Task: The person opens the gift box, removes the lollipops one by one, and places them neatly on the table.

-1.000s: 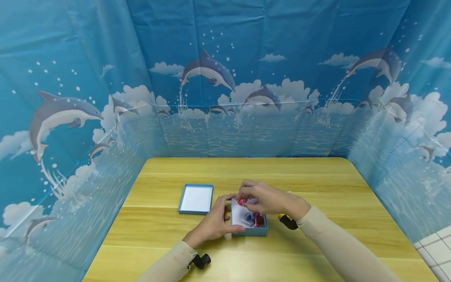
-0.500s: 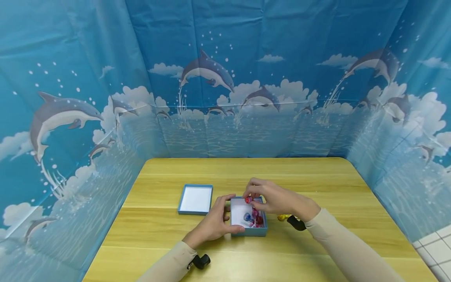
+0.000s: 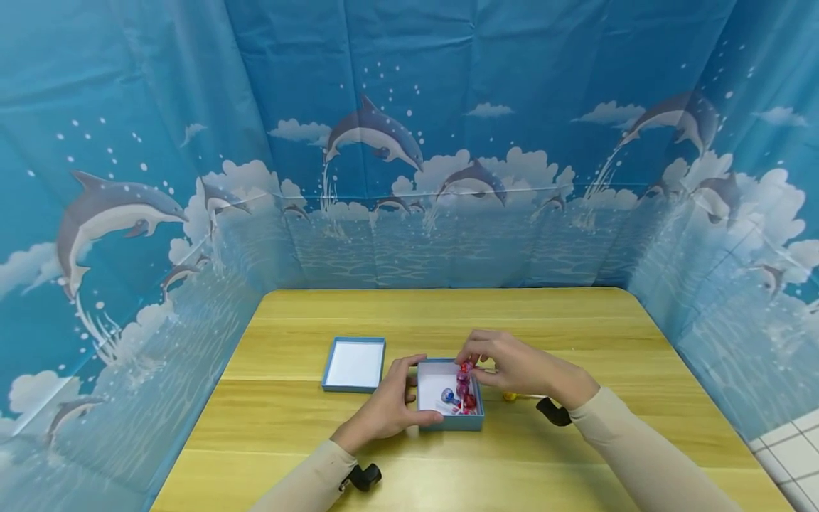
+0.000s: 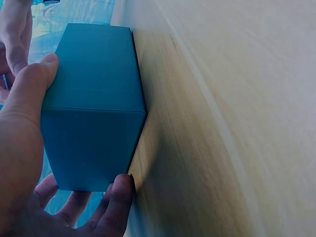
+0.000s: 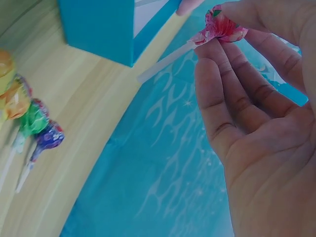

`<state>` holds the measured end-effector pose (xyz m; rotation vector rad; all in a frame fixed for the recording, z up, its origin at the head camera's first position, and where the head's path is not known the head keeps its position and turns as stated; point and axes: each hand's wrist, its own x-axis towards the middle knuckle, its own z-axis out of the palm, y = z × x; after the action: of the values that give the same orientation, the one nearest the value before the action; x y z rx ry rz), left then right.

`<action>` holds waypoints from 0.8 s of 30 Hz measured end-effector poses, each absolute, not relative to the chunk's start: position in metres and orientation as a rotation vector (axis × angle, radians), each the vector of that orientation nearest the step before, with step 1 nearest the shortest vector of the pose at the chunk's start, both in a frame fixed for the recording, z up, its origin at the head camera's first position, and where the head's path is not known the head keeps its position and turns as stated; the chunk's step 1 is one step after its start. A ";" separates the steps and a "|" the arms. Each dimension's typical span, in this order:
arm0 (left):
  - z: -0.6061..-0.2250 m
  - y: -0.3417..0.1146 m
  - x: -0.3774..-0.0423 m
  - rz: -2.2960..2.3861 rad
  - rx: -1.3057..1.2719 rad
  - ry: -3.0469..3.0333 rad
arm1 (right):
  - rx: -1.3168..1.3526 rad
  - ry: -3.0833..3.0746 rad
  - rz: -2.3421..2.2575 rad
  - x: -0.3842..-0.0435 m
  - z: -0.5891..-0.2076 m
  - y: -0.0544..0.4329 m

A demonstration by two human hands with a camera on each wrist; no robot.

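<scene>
My left hand (image 3: 382, 407) grips the left side of a blue box (image 3: 461, 424) with a white inside. In the left wrist view its thumb (image 4: 35, 81) lies along one wall of the box and its fingertips press the neighbouring side. Over the back right part of the box, my right hand (image 3: 518, 361) pinches a lollipop (image 5: 217, 25) in a red and pink wrapper by its candy head. The white stick (image 5: 165, 61) points away from the palm. Inside the box lie a blue lollipop (image 3: 448, 395) and red and pink ones (image 3: 470, 402) along the right wall.
A shallow blue lid (image 3: 353, 364) with a white inside lies left of the box. Right of the box, a yellow lollipop (image 3: 510, 396) shows under my right wrist; the right wrist view also has a green lollipop (image 5: 34, 118) and a purple one (image 5: 51, 134) on the table.
My right hand has moved to the right across the box with the lollipop, from its back left toward its right wall. The left hand keeps its grip on the box.
</scene>
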<state>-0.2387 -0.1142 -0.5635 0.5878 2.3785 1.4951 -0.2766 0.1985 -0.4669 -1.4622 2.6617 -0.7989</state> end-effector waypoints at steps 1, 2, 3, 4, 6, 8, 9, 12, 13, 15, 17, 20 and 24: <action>-0.563 -0.114 -0.238 1.488 0.588 2.384 | -1.456 2.657 -0.803 -0.276 -0.468 0.201; -0.563 -0.114 -0.238 1.486 0.588 2.386 | -1.446 2.655 -0.804 -0.276 -0.469 0.203; -0.563 -0.114 -0.237 1.482 0.589 2.388 | -1.438 2.654 -0.804 -0.276 -0.471 0.205; -0.563 -0.114 -0.237 1.479 0.590 2.390 | -1.433 2.654 -0.804 -0.275 -0.471 0.206; -0.562 -0.114 -0.237 1.473 0.590 2.396 | -1.426 2.658 -0.808 -0.275 -0.473 0.209; -0.561 -0.114 -0.237 1.462 0.589 2.410 | -1.419 2.669 -0.809 -0.275 -0.474 0.212; -0.560 -0.114 -0.237 1.453 0.588 2.419 | -1.422 2.673 -0.810 -0.275 -0.474 0.213; -0.560 -0.113 -0.237 1.430 0.585 2.441 | -1.411 2.680 -0.806 -0.274 -0.475 0.216; -0.560 -0.113 -0.238 1.425 0.584 2.446 | -1.404 2.683 -0.802 -0.274 -0.476 0.217; -0.560 -0.113 -0.237 1.421 0.587 2.448 | -1.388 2.687 -0.795 -0.273 -0.477 0.220; -0.560 -0.113 -0.237 1.425 0.588 2.446 | -1.371 2.693 -0.791 -0.273 -0.478 0.222; -0.561 -0.113 -0.237 1.431 0.584 2.442 | -1.356 2.701 -0.787 -0.272 -0.481 0.226; -0.561 -0.113 -0.238 1.438 0.581 2.434 | -1.342 2.696 -0.800 -0.270 -0.486 0.231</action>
<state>-0.2376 -0.1134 -0.5608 0.5807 2.4339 1.4385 -0.2696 0.2309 -0.4859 -1.3423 2.6963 -0.7997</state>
